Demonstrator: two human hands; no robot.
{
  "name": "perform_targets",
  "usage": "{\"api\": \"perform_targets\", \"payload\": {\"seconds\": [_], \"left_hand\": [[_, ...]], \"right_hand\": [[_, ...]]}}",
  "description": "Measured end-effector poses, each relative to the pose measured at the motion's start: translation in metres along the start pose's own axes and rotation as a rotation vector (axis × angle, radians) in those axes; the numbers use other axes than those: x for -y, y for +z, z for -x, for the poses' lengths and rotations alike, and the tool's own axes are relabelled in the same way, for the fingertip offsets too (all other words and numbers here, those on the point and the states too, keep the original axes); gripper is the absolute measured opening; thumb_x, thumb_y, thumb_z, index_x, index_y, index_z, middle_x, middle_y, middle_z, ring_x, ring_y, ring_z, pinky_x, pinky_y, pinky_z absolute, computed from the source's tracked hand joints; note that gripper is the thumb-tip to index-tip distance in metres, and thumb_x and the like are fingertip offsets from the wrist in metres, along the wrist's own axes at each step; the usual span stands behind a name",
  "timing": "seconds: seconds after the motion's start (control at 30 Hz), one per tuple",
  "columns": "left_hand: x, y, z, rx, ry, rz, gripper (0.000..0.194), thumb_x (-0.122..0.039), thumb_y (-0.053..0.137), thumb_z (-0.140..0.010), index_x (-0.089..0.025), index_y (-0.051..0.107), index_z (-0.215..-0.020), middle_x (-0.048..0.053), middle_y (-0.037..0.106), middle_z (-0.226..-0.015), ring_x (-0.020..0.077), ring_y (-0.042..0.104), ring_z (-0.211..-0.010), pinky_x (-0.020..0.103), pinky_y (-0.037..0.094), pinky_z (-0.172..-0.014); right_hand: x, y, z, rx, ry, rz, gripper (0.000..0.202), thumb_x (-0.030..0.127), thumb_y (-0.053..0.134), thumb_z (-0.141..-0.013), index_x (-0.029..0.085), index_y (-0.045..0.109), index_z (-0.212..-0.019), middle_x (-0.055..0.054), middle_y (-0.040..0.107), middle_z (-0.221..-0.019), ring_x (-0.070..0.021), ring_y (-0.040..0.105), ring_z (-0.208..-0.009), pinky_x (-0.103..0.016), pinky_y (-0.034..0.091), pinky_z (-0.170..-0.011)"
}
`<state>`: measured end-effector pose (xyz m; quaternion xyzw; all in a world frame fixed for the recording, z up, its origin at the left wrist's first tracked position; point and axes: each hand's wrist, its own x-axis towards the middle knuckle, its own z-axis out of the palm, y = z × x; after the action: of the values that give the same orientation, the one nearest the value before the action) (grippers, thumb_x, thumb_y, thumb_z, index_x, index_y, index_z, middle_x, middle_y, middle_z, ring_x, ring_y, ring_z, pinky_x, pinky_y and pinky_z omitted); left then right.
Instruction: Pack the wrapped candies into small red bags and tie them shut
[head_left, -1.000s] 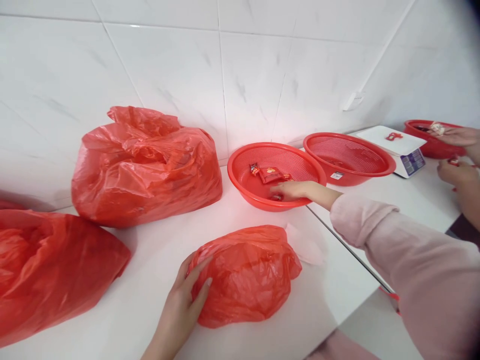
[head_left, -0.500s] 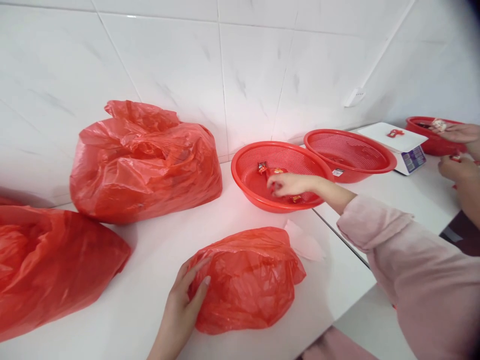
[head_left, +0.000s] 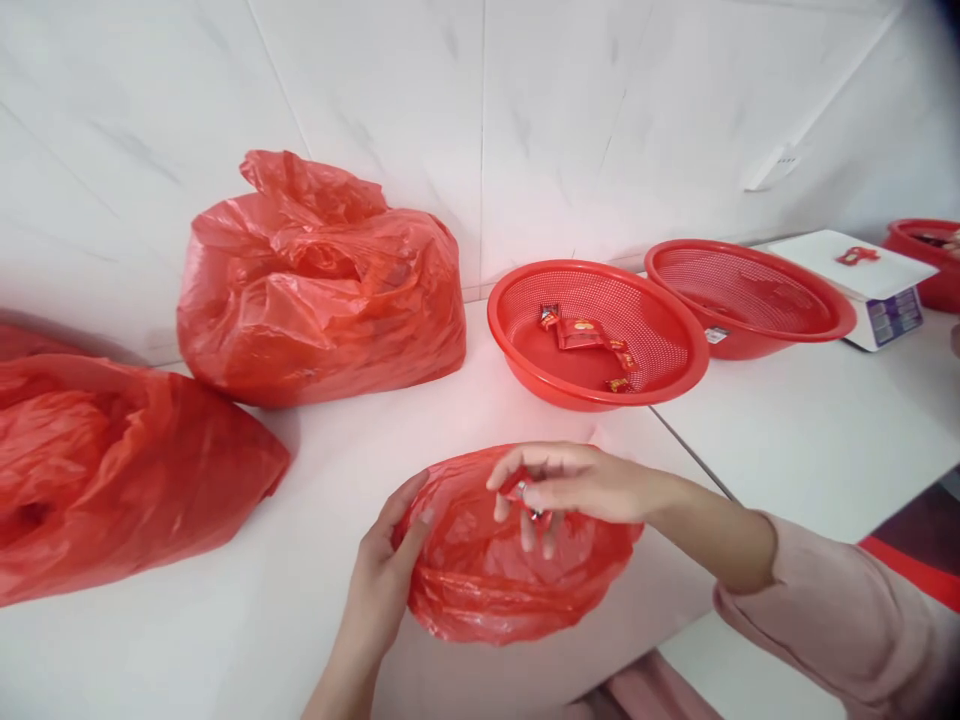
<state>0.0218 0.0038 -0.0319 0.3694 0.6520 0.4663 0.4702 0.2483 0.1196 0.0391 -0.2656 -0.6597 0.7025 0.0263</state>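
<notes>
Your left grip is grasping the rim of the crumpled, translucent red plastic bag, probably keeping its mouth spread; above the bag, your right grip is pinching a small, red wrapped packet.

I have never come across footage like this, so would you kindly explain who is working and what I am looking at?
There is no machine here: these are a person's own bare hands, seen by a camera worn on the head, looking forward and down. On the white table lies an open red plastic bag. The left hand touches its edge; the right hand, over the bag, holds a small red packet. Beyond is a perforated red basket with a few wrapped packets, then a second basket and a scale. Bulky red bags stand at left.
</notes>
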Motion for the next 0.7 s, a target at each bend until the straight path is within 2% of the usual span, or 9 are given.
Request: {"api": "perform_targets", "payload": {"seconds": [0.13,0.23,0.33,0.4,0.47,0.53,0.57,0.63,0.7], "left_hand": [[0.0,0.0,0.001,-0.043,-0.028,0.021,0.061,-0.053,0.059,-0.084,-0.02,0.055,-0.136,0.012,0.058,-0.139,0.0306,0.053,-0.13,0.044,0.047,-0.104],[0.0,0.0,0.002,-0.05,-0.043,0.044,0.061,-0.054,0.06,-0.084,-0.022,0.056,-0.135,0.011,0.057,-0.141,0.0305,0.052,-0.131,0.045,0.044,-0.106],[0.001,0.0,0.003,-0.05,-0.022,0.002,0.057,-0.054,0.06,-0.085,-0.024,0.057,-0.133,0.008,0.056,-0.142,0.0291,0.05,-0.133,0.045,0.04,-0.11],[0.001,0.0,0.003,-0.058,-0.003,-0.039,0.055,-0.053,0.059,-0.086,-0.025,0.057,-0.133,0.006,0.055,-0.144,0.0282,0.048,-0.135,0.044,0.038,-0.112],[0.001,0.0,0.003,-0.065,0.01,-0.061,0.053,-0.052,0.059,-0.086,-0.026,0.057,-0.133,0.005,0.055,-0.144,0.0278,0.046,-0.136,0.044,0.035,-0.114],[0.0,0.001,0.004,-0.07,0.019,-0.054,0.054,-0.052,0.06,-0.085,-0.026,0.058,-0.133,0.005,0.054,-0.144,0.0282,0.046,-0.136,0.046,0.034,-0.115],[0.0,0.001,0.004,-0.074,0.021,-0.046,0.054,-0.053,0.061,-0.085,-0.026,0.058,-0.132,0.006,0.055,-0.144,0.0286,0.046,-0.135,0.046,0.033,-0.115],[0.0,0.002,0.004,-0.083,0.023,-0.029,0.055,-0.053,0.062,-0.084,-0.025,0.059,-0.132,0.007,0.056,-0.142,0.0296,0.049,-0.133,0.047,0.034,-0.115],[0.001,0.002,0.004,-0.087,0.028,-0.019,0.056,-0.052,0.063,-0.083,-0.025,0.06,-0.131,0.007,0.057,-0.141,0.0305,0.05,-0.132,0.047,0.035,-0.114]], "right_hand": [[-0.019,-0.001,-0.007,-0.141,0.065,0.603,0.035,0.027,0.044,-0.094,0.025,0.06,-0.125,-0.008,0.067,-0.121,-0.0269,0.066,-0.105,-0.043,0.052,-0.091],[-0.019,-0.008,0.001,-0.252,0.088,0.691,0.043,0.024,0.041,-0.095,0.022,0.058,-0.134,-0.013,0.061,-0.133,-0.0322,0.058,-0.12,-0.05,0.044,-0.102],[0.004,-0.022,0.019,-0.254,0.059,0.648,0.042,0.027,0.04,-0.096,0.025,0.058,-0.134,-0.008,0.065,-0.129,-0.0252,0.062,-0.115,-0.042,0.049,-0.098],[0.023,-0.043,0.03,-0.292,0.019,0.546,0.039,0.032,0.04,-0.097,0.025,0.06,-0.129,-0.006,0.07,-0.118,-0.0215,0.068,-0.101,-0.038,0.056,-0.085],[0.036,-0.075,0.035,-0.477,-0.029,0.54,0.038,0.035,0.041,-0.097,0.023,0.06,-0.127,-0.007,0.071,-0.112,-0.0204,0.07,-0.093,-0.036,0.057,-0.078],[0.038,-0.112,0.031,-0.721,-0.014,0.727,0.037,0.032,0.047,-0.094,0.023,0.06,-0.127,-0.008,0.069,-0.115,-0.0221,0.067,-0.099,-0.038,0.054,-0.085],[0.035,-0.131,0.026,-0.774,0.049,0.86,0.037,0.029,0.052,-0.091,0.023,0.061,-0.126,-0.008,0.068,-0.119,-0.0243,0.065,-0.107,-0.039,0.052,-0.09],[0.022,-0.161,0.016,-0.68,0.268,1.051,0.047,0.027,0.065,-0.082,0.024,0.061,-0.129,-0.009,0.066,-0.123,-0.0275,0.064,-0.107,-0.039,0.05,-0.091],[0.005,-0.178,0.006,-0.575,0.418,1.15,0.054,0.026,0.076,-0.073,0.023,0.064,-0.126,-0.011,0.069,-0.116,-0.0276,0.066,-0.097,-0.037,0.051,-0.081]]}}
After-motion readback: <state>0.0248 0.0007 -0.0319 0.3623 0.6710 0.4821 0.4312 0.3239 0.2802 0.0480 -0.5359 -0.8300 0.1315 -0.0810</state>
